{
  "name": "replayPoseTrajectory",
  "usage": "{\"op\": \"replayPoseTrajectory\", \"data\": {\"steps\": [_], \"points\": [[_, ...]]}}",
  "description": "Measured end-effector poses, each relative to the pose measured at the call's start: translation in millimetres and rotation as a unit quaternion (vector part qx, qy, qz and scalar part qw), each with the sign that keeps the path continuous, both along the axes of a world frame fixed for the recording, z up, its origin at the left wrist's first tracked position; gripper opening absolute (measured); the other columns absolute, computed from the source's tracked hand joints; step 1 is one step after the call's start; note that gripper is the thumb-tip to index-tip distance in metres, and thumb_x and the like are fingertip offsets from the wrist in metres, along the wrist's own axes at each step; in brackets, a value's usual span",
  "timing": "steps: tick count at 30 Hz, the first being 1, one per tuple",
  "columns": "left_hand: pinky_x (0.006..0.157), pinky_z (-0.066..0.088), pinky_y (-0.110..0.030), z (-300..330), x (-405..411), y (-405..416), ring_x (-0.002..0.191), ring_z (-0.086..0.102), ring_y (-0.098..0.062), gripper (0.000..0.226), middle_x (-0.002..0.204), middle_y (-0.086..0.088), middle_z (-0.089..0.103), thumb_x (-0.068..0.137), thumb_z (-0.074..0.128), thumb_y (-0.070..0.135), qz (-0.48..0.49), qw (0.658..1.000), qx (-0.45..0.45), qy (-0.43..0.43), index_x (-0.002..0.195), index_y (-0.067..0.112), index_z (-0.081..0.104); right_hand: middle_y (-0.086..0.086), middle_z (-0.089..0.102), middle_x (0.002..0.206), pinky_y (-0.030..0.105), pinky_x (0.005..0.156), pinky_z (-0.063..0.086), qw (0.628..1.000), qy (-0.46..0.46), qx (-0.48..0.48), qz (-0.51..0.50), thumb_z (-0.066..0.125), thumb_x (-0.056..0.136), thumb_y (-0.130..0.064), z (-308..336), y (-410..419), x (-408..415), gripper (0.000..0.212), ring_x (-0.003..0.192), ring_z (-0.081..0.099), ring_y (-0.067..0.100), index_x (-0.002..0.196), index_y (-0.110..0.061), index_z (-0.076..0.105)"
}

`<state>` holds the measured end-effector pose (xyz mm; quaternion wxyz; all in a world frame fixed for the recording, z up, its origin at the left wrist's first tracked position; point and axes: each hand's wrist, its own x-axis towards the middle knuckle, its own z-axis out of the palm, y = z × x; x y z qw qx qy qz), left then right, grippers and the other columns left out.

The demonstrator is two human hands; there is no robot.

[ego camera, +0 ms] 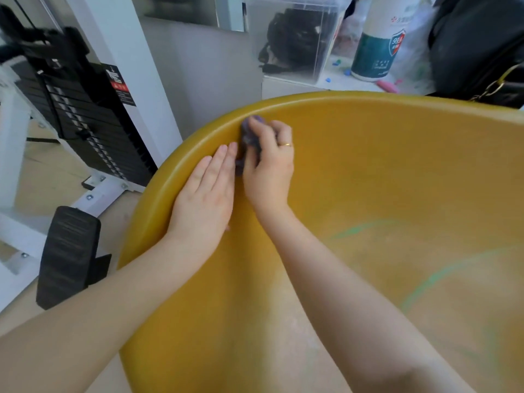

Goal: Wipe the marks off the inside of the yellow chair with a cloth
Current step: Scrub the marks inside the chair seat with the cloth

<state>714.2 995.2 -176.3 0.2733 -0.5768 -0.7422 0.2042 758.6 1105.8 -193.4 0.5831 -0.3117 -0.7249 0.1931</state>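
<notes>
The yellow chair (382,165) is a rounded shell that fills the right and lower part of the view. Green marks (442,275) and pale smears curve across its inner surface at the lower right. My right hand (269,165) grips a bunched dark purple cloth (249,137) and holds it against the inside wall just under the upper left rim. My left hand (205,191) lies flat with straight fingers on the rim, right beside the cloth.
A black weight stack (85,123) on a white frame stands left of the chair, with a black foot pad (68,253) on the floor. Behind the chair a white ledge carries a clear box (295,38), a white and green canister (380,41) and a black bag (479,43).
</notes>
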Motion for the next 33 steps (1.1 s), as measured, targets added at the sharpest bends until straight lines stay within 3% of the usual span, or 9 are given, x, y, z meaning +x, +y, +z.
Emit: {"op": "replayPoseTrajectory", "data": {"steps": [5, 11, 13, 15, 18, 21, 24, 28, 33], "points": [[0.111, -0.014, -0.039, -7.6, 9.0, 10.2, 0.143, -0.014, -0.031, 0.115, 0.152, -0.020, -0.023, 0.081, 0.060, 0.051, 0.013, 0.997, -0.054, -0.053, 0.142, -0.002, -0.021, 0.021, 0.058, 0.105, 0.041, 0.068, 0.052, 0.993, -0.106, 0.042, -0.041, 0.054, 0.077, -0.002, -0.6, 45.0, 43.8, 0.029, 0.085, 0.055, 0.041, 0.101, -0.010, 0.068], [0.111, -0.015, -0.038, -30.6, 22.9, 30.8, 0.141, -0.019, -0.032, 0.120, 0.148, -0.022, -0.030, 0.077, 0.061, 0.058, 0.017, 0.990, -0.103, -0.094, 0.144, 0.001, -0.020, 0.016, 0.056, 0.111, 0.030, 0.068, 0.041, 0.970, -0.074, -0.018, -0.232, 0.052, 0.080, -0.007, 5.7, 108.4, 122.2, 0.030, 0.092, 0.052, 0.034, 0.106, -0.014, 0.067], [0.108, -0.017, -0.038, -34.7, 23.0, 31.3, 0.141, -0.019, -0.032, 0.122, 0.148, -0.022, -0.030, 0.076, 0.060, 0.060, 0.018, 0.990, -0.102, -0.092, 0.142, -0.001, -0.022, 0.015, 0.056, 0.110, 0.020, 0.067, 0.029, 0.962, -0.061, -0.012, -0.267, 0.050, 0.080, -0.005, 8.9, 115.5, 136.9, 0.031, 0.090, 0.052, 0.033, 0.105, -0.013, 0.067], [0.108, -0.017, -0.038, -35.7, 22.3, 31.8, 0.141, -0.020, -0.032, 0.122, 0.148, -0.023, -0.031, 0.076, 0.058, 0.061, 0.016, 0.991, -0.100, -0.087, 0.141, -0.001, -0.024, 0.016, 0.057, 0.110, 0.019, 0.066, 0.026, 0.957, -0.061, -0.006, -0.283, 0.047, 0.079, -0.002, 8.1, 116.7, 136.0, 0.034, 0.086, 0.052, 0.035, 0.104, -0.013, 0.067], [0.110, -0.015, -0.039, -38.2, 23.7, 31.4, 0.141, -0.018, -0.032, 0.121, 0.148, -0.023, -0.029, 0.076, 0.057, 0.062, 0.018, 0.992, -0.095, -0.086, 0.142, -0.001, -0.023, 0.018, 0.060, 0.105, 0.028, 0.063, 0.037, 0.965, -0.079, 0.009, -0.248, 0.035, 0.070, -0.008, -6.2, 102.9, 117.4, 0.042, 0.075, 0.054, 0.036, 0.094, -0.011, 0.070], [0.114, -0.010, -0.038, -39.2, 26.0, 30.2, 0.143, -0.015, -0.031, 0.122, 0.150, -0.021, -0.027, 0.074, 0.060, 0.061, 0.020, 0.992, -0.084, -0.091, 0.144, 0.001, -0.019, 0.016, 0.062, 0.100, 0.031, 0.063, 0.040, 0.971, -0.213, 0.027, -0.110, 0.037, 0.065, -0.015, -64.1, 54.1, 95.9, 0.041, 0.065, 0.054, 0.034, 0.092, -0.012, 0.068], [0.115, -0.007, -0.036, -37.3, 28.4, 28.8, 0.143, -0.014, -0.029, 0.119, 0.151, -0.018, -0.025, 0.075, 0.063, 0.056, 0.028, 0.990, -0.081, -0.110, 0.145, 0.003, -0.016, 0.011, 0.060, 0.108, 0.029, 0.067, 0.032, 0.956, -0.292, -0.009, -0.014, 0.046, 0.069, -0.002, -124.4, -4.6, 92.1, 0.037, 0.071, 0.055, 0.032, 0.099, -0.017, 0.061], [0.115, -0.008, -0.036, -49.7, 38.7, 19.3, 0.143, -0.015, -0.027, 0.120, 0.152, -0.015, -0.026, 0.074, 0.064, 0.056, 0.029, 0.983, -0.127, -0.133, 0.145, 0.002, -0.016, 0.008, 0.063, 0.100, 0.028, 0.057, 0.044, 0.925, -0.366, 0.075, 0.062, 0.040, 0.076, -0.010, -127.7, -14.5, 115.3, 0.032, 0.068, 0.052, 0.028, 0.095, -0.019, 0.064], [0.114, -0.012, -0.036, -55.9, 39.5, 18.1, 0.142, -0.019, -0.026, 0.128, 0.152, -0.013, -0.028, 0.070, 0.058, 0.069, 0.022, 0.977, -0.164, -0.134, 0.143, 0.001, -0.022, 0.017, 0.059, 0.086, 0.031, 0.056, 0.044, 0.930, -0.350, 0.081, -0.077, 0.067, 0.055, -0.002, -63.7, 74.1, 149.6, 0.031, 0.067, 0.053, 0.034, 0.084, -0.013, 0.068]]}}
